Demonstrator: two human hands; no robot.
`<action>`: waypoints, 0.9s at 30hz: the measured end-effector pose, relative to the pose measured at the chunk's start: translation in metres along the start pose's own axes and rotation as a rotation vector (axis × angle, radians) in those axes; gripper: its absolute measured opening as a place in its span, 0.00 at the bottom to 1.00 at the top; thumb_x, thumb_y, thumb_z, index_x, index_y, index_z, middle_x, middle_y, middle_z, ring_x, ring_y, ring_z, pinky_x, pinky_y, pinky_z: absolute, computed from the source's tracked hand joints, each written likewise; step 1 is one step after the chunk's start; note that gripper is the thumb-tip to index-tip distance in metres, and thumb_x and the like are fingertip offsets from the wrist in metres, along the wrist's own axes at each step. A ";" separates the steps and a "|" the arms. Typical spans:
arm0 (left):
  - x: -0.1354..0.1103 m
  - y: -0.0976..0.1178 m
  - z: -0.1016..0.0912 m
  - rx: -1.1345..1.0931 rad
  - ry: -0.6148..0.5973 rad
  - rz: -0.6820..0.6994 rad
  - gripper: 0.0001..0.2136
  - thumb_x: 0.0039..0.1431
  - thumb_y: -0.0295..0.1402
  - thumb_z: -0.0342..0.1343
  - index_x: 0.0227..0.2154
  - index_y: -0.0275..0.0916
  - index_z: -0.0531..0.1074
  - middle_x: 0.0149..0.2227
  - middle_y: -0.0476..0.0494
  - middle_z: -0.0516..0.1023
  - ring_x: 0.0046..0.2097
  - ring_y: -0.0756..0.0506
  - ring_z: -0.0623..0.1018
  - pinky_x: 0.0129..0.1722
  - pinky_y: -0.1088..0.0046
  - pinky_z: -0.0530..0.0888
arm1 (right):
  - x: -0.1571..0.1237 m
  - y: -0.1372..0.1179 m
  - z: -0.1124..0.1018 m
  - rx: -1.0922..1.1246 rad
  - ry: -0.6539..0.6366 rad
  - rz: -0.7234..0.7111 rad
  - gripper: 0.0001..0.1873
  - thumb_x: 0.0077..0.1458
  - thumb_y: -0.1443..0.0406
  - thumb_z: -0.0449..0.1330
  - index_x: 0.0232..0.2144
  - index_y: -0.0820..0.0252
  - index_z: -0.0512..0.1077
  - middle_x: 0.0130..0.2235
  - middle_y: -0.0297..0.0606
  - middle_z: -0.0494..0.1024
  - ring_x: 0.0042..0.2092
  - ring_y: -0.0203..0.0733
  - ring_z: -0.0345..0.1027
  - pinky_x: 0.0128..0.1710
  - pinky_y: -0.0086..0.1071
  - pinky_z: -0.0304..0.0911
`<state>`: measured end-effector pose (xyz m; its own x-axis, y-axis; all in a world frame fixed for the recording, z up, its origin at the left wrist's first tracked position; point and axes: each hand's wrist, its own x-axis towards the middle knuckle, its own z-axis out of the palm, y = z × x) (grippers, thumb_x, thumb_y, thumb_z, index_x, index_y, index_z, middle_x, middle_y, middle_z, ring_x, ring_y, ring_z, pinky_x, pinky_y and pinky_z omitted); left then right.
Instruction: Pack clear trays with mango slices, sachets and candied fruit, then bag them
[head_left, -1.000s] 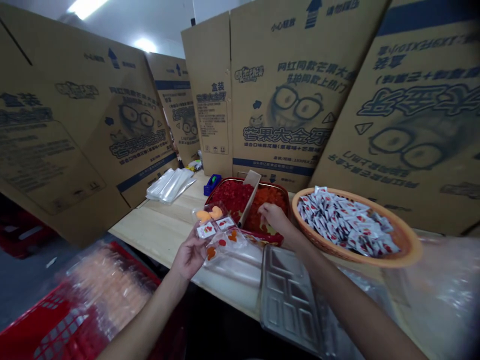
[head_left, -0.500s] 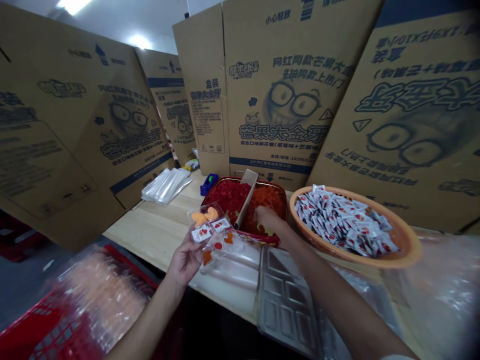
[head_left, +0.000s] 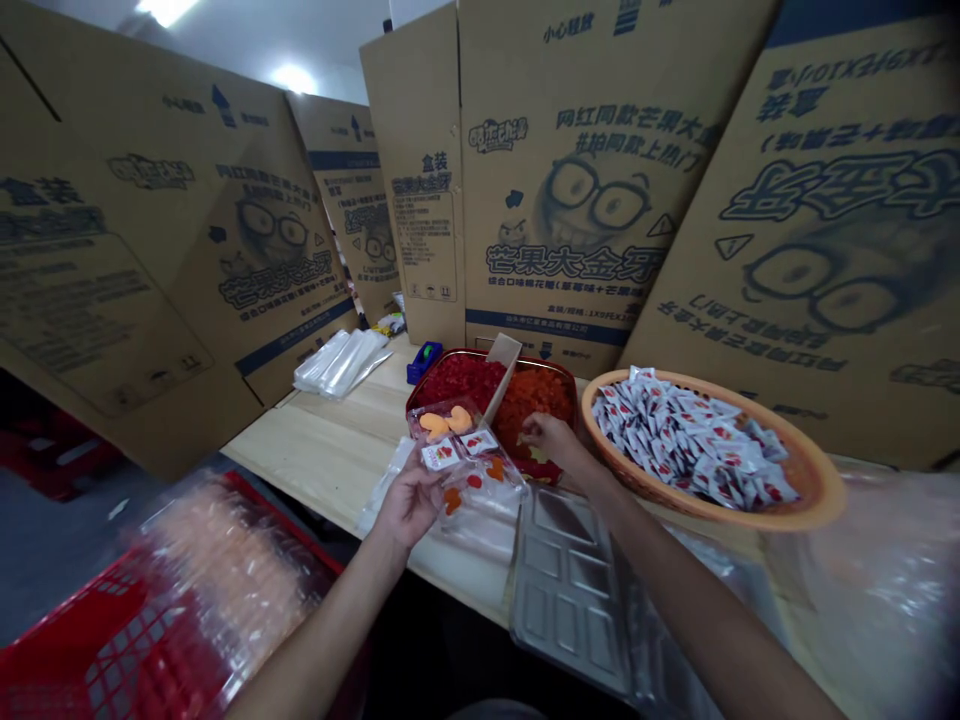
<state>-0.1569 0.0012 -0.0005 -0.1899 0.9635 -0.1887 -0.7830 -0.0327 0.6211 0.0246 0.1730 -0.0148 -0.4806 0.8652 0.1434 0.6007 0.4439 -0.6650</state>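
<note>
The left hand (head_left: 411, 505) is curled closed under a clear plastic candy pack (head_left: 487, 478), whose long axis points toward the red-rimmed tray (head_left: 450, 358). The right hand (head_left: 550, 442), nearer that tray, rests partly closed at its orange candy (head_left: 534, 400); whether it holds any, I cannot tell.

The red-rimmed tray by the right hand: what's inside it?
The tray holds red pieces and orange pieces heaped either side of a tan card divider. The right hand and the clear packs in the left hand cover its front; the piles hide its floor.
</note>
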 end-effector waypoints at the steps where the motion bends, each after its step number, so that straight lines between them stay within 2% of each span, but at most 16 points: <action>1: 0.001 -0.002 0.000 0.000 0.006 0.004 0.33 0.39 0.14 0.48 0.51 0.44 0.61 0.45 0.47 0.74 0.46 0.45 0.73 0.49 0.64 0.66 | -0.005 -0.004 -0.005 0.021 0.018 0.002 0.05 0.48 0.69 0.57 0.31 0.64 0.71 0.29 0.35 0.74 0.31 0.35 0.68 0.30 0.27 0.61; 3: 0.002 -0.007 0.001 -0.006 0.025 0.014 0.31 0.39 0.13 0.48 0.49 0.43 0.63 0.43 0.48 0.74 0.45 0.47 0.74 0.48 0.67 0.66 | -0.023 -0.018 -0.017 0.113 0.015 -0.051 0.08 0.49 0.68 0.56 0.34 0.63 0.71 0.33 0.36 0.75 0.34 0.35 0.68 0.32 0.28 0.61; 6: 0.004 -0.015 0.007 -0.002 0.007 0.020 0.29 0.38 0.13 0.48 0.46 0.42 0.65 0.42 0.48 0.75 0.43 0.47 0.74 0.48 0.68 0.66 | -0.059 -0.045 -0.032 0.280 -0.088 -0.266 0.08 0.51 0.66 0.56 0.35 0.60 0.72 0.35 0.36 0.74 0.37 0.36 0.67 0.36 0.29 0.61; 8: 0.004 -0.021 0.013 0.010 -0.041 0.023 0.28 0.38 0.14 0.49 0.44 0.42 0.66 0.41 0.48 0.75 0.43 0.47 0.74 0.48 0.66 0.66 | -0.082 -0.060 -0.036 0.274 -0.118 -0.390 0.08 0.51 0.66 0.57 0.35 0.58 0.73 0.35 0.36 0.75 0.38 0.38 0.67 0.38 0.31 0.60; 10: 0.003 -0.027 0.021 0.011 -0.082 0.020 0.27 0.38 0.14 0.49 0.45 0.42 0.66 0.40 0.48 0.76 0.43 0.47 0.75 0.48 0.66 0.66 | -0.099 -0.067 -0.037 0.202 -0.084 -0.455 0.08 0.51 0.66 0.58 0.36 0.57 0.73 0.36 0.37 0.75 0.40 0.40 0.66 0.40 0.33 0.59; 12: 0.001 -0.034 0.027 0.004 -0.106 -0.006 0.29 0.39 0.14 0.48 0.47 0.41 0.64 0.40 0.47 0.76 0.43 0.46 0.75 0.48 0.65 0.66 | -0.109 -0.063 -0.037 0.152 -0.013 -0.461 0.11 0.52 0.64 0.58 0.39 0.56 0.72 0.38 0.38 0.75 0.42 0.41 0.65 0.42 0.35 0.58; 14: 0.000 -0.040 0.031 0.000 -0.120 -0.043 0.31 0.40 0.15 0.48 0.50 0.43 0.62 0.42 0.47 0.76 0.43 0.45 0.74 0.48 0.63 0.66 | -0.116 -0.049 -0.040 0.168 0.100 -0.386 0.11 0.54 0.62 0.56 0.40 0.57 0.71 0.39 0.39 0.73 0.42 0.41 0.65 0.42 0.35 0.59; 16: -0.001 -0.045 0.033 0.004 -0.113 -0.073 0.32 0.40 0.15 0.48 0.52 0.44 0.60 0.43 0.48 0.75 0.44 0.45 0.74 0.48 0.61 0.66 | -0.125 -0.026 -0.045 0.177 0.238 -0.236 0.11 0.56 0.61 0.52 0.37 0.59 0.70 0.36 0.39 0.73 0.40 0.40 0.66 0.38 0.33 0.60; 18: -0.002 -0.047 0.033 0.018 -0.103 -0.096 0.33 0.41 0.15 0.48 0.53 0.44 0.59 0.43 0.48 0.75 0.43 0.45 0.74 0.48 0.62 0.67 | -0.137 0.001 -0.049 0.074 0.322 -0.095 0.13 0.57 0.61 0.49 0.34 0.61 0.70 0.33 0.40 0.73 0.37 0.42 0.66 0.36 0.34 0.61; 20: -0.004 -0.048 0.032 0.036 -0.108 -0.110 0.34 0.41 0.15 0.48 0.54 0.44 0.58 0.42 0.48 0.75 0.42 0.45 0.75 0.47 0.63 0.68 | -0.152 0.027 -0.048 -0.148 0.312 -0.020 0.13 0.56 0.62 0.49 0.35 0.62 0.70 0.36 0.43 0.74 0.41 0.46 0.65 0.38 0.38 0.60; 23: -0.011 -0.045 0.032 0.050 -0.105 -0.118 0.34 0.42 0.14 0.47 0.55 0.45 0.56 0.43 0.47 0.75 0.43 0.45 0.75 0.46 0.62 0.69 | -0.177 0.055 -0.039 -0.463 0.247 0.068 0.17 0.53 0.61 0.52 0.44 0.61 0.68 0.48 0.48 0.70 0.51 0.53 0.60 0.46 0.48 0.55; 27: -0.021 -0.039 0.029 0.056 -0.074 -0.121 0.35 0.42 0.14 0.47 0.55 0.46 0.56 0.45 0.46 0.75 0.44 0.43 0.75 0.44 0.59 0.70 | -0.196 0.081 -0.035 -0.596 0.163 0.084 0.20 0.55 0.61 0.50 0.51 0.56 0.64 0.57 0.44 0.62 0.57 0.50 0.52 0.51 0.51 0.50</action>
<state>-0.1051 -0.0103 0.0008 -0.0501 0.9765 -0.2097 -0.7628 0.0981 0.6392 0.1899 0.0478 -0.0713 -0.3408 0.9064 0.2498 0.9082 0.3860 -0.1617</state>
